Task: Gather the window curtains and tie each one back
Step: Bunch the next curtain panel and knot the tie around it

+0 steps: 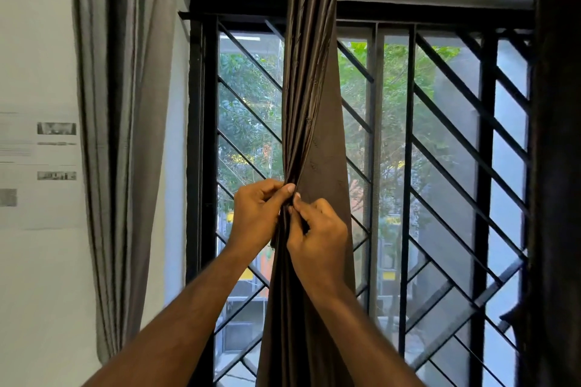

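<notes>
I stand before the window and I hold the shiny dark brown satin curtain [309,97] with both my hands. This curtain hangs down in the middle of the view, in front of the black metal window grille with diagonal bars [446,122]. It is gathered into narrow folds where I hold it, and below my hands it opens wider again.

My left hand [256,214] grips the bundle of folds from the left side, with the fingers curled around the cloth and the thumb on top. My right hand [317,239] is just beside it, a little lower, and its thumb and first fingers pinch the folds from the right. The two hands almost touch each other.

At the left, a grey pleated curtain [119,122] hangs free along the white wall [37,41], well apart from my hands. On this wall there is a sheet of printed paper [41,163]; its text is too blurred to read. At the right edge I see another very dark curtain [556,166], also hanging loose.
</notes>
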Available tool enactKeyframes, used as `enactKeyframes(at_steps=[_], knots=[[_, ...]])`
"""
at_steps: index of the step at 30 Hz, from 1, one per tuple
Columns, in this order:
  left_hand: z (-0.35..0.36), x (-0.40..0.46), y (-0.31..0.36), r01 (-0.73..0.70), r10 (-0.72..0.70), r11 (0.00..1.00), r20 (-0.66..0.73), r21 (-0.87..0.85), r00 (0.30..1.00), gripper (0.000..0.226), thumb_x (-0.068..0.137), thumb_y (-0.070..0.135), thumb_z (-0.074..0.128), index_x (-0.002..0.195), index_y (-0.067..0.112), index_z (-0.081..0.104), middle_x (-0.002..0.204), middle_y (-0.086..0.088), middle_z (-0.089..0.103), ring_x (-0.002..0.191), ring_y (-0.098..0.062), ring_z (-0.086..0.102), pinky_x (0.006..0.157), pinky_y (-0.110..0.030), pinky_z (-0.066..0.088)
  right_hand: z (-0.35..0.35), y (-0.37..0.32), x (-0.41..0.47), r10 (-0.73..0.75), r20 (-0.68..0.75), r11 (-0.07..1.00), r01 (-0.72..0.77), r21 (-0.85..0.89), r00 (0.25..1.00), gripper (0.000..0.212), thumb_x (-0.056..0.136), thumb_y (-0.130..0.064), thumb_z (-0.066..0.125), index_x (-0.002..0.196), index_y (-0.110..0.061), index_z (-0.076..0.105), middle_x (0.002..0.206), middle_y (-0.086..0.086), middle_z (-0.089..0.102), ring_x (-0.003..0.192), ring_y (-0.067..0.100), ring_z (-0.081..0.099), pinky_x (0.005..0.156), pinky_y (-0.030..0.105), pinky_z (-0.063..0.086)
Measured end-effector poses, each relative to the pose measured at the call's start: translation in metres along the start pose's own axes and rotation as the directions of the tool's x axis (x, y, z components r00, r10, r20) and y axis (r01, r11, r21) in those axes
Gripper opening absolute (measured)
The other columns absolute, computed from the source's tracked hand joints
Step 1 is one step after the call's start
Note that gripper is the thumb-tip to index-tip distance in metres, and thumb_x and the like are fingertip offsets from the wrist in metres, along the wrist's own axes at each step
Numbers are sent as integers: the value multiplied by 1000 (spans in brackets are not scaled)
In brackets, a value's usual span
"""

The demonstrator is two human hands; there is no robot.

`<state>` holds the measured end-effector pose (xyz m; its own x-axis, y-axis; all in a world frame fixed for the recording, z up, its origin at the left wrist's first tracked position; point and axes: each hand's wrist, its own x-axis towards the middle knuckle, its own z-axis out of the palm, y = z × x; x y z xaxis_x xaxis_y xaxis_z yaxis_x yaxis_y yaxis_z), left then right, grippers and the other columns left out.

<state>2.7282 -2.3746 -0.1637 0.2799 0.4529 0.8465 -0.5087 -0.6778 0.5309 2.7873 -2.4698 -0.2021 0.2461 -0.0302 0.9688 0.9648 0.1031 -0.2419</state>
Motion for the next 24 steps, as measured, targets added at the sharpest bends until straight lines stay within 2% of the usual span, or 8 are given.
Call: enactKeyframes(at_steps=[4, 7, 10, 14, 17, 19, 22, 24], knots=[[3, 2, 4, 6, -6, 1000, 37, 14, 999, 26, 94, 20, 70, 72, 7, 74, 68, -27, 64, 65, -47, 64, 56, -62, 55, 2, 1, -1, -51, 51, 995, 55, -86, 997, 17, 97, -13, 59, 102, -9, 74, 77, 0, 50, 67, 18, 50, 55, 32, 42], [5, 4, 8, -65, 61, 992, 42, 109, 997, 32, 88, 24, 78, 67, 2, 70, 59, -20, 63, 51, -32, 58, 52, -45, 53, 1, 1, -3, -88, 133, 992, 99, -73, 987, 14, 91, -8, 58, 96, -6, 71, 83, 2, 53, 76, 19, 52, 62, 27, 40], [0, 8, 4, -84, 82, 987, 24, 135, 996, 35, 87, 21, 76, 63, 0, 63, 55, -22, 59, 50, -21, 53, 49, -46, 47, -8, 6, -4, -73, 206, 993, 52, 106, 976, 21, 90, -13, 62, 104, -9, 76, 84, -3, 56, 79, 16, 58, 67, 31, 49], [-7, 8, 1, -62, 62, 988, 6, 144, 998, 36, 84, 30, 73, 65, 2, 63, 56, -25, 56, 51, -23, 49, 49, -46, 47, -31, 31, 19, 331, -96, 932, -309, 187, 939, 16, 91, -19, 72, 107, -22, 75, 104, -3, 65, 96, 13, 63, 83, 32, 55], [-10, 7, 5, -61, 59, 986, 13, 155, 998, 29, 89, 13, 74, 63, 7, 62, 52, -18, 53, 50, -17, 47, 51, -37, 42, -36, 58, 39, 691, 142, 637, -690, 346, 709, 38, 93, -27, 73, 129, -25, 62, 120, 0, 66, 107, 15, 63, 91, 34, 54], [-10, 7, 5, -55, 54, 985, 8, 162, 998, 29, 89, 13, 74, 63, 8, 63, 53, -18, 56, 50, -20, 49, 50, -41, 46, -35, 68, 41, 734, 279, 486, -766, 421, 619, 37, 93, -22, 74, 128, -17, 64, 113, 8, 72, 104, 20, 70, 89, 34, 58], [-7, 7, 4, -94, 102, 968, -21, 233, 995, 29, 84, 27, 72, 65, 6, 65, 54, -11, 62, 49, -31, 58, 51, -47, 51, -40, 67, 37, 736, 151, 564, -721, 402, 660, 8, 91, -11, 74, 96, -17, 77, 92, 4, 77, 91, 19, 74, 76, 26, 61], [-6, 7, 4, -141, 163, 930, -36, 339, 986, 27, 83, 27, 74, 65, 9, 66, 55, -4, 64, 52, -26, 62, 52, -45, 54, -45, 58, 33, 710, 16, 660, -674, 331, 704, 13, 90, -10, 76, 86, -23, 76, 84, -2, 76, 83, 12, 73, 81, 34, 62]])
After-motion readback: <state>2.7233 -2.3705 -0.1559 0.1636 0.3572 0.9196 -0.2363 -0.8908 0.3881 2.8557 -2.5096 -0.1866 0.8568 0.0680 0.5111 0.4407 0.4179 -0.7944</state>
